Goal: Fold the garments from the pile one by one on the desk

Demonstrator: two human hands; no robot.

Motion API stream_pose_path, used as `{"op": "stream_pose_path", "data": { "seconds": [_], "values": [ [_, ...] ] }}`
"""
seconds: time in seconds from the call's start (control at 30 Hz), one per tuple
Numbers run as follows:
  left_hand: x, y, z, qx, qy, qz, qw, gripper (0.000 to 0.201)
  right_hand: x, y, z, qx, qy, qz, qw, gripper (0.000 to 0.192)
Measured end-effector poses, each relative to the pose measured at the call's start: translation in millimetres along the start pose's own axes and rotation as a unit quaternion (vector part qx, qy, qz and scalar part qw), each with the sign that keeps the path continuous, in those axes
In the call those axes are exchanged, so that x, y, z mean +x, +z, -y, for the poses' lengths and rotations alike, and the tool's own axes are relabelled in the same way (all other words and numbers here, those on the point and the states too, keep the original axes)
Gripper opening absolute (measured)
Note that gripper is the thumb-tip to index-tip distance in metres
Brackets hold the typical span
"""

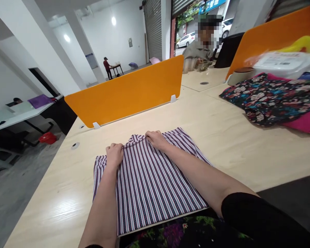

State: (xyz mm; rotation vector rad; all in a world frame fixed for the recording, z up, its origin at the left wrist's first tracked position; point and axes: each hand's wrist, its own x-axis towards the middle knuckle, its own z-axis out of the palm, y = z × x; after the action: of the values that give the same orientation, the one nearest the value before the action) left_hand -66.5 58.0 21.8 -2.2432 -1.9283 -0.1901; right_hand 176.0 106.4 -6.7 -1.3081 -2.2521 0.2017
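A striped shirt (155, 186), white with dark and reddish lines, lies flat on the pale wooden table in front of me. Its near edge reaches the table's front edge. My left hand (115, 154) has its fingers curled over the shirt's far edge on the left, pinching the cloth. Farther right along that same edge, my right hand (156, 139) also grips the fabric with bent fingers. Between the hands the cloth is bunched into a small raised fold. The fingertips of both hands are partly hidden.
An orange divider (129, 93) stands behind the shirt. To the right lie dark floral cloth (268, 98) with pink fabric and a white plastic container (284, 63). A person (198, 50) sits across the table; another person (107, 69) stands far back. A cable hole (75, 145) is at left.
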Motion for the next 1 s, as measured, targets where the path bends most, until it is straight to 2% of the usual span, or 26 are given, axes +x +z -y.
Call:
{"op": "stream_pose_path", "data": {
  "seconds": [0.1,0.23,0.43,0.6,0.73,0.87,1.0],
  "values": [
    [-2,0.6,20,0.029,-0.044,-0.002,0.999,0.025,1,1,-1,-0.020,0.012,0.011,1.000,0.015],
    [-2,6.6,30,0.039,-0.087,0.008,0.995,0.025,1,2,-3,-0.065,0.020,0.017,0.998,0.016],
    [5,12.5,35,-0.098,-0.133,0.018,0.986,0.024,1,-5,-12,-0.082,0.067,0.018,0.994,0.020],
    [10,15.5,39,-0.141,-0.182,-0.009,0.973,0.029,0,-6,-14,-0.090,0.088,0.014,0.992,0.025],
    [8,15.4,44,-0.175,-0.168,-0.003,0.970,0.024,1,-10,-20,-0.082,0.098,0.025,0.992,0.030],
    [6,12.9,52,-0.209,-0.130,0.021,0.969,0.015,3,-25,-35,-0.054,0.126,0.072,0.988,0.034],
    [6,14.3,57,-0.232,-0.124,0.011,0.965,0.010,2,-33,-49,-0.064,0.108,0.103,0.987,0.017]
  ]
}}
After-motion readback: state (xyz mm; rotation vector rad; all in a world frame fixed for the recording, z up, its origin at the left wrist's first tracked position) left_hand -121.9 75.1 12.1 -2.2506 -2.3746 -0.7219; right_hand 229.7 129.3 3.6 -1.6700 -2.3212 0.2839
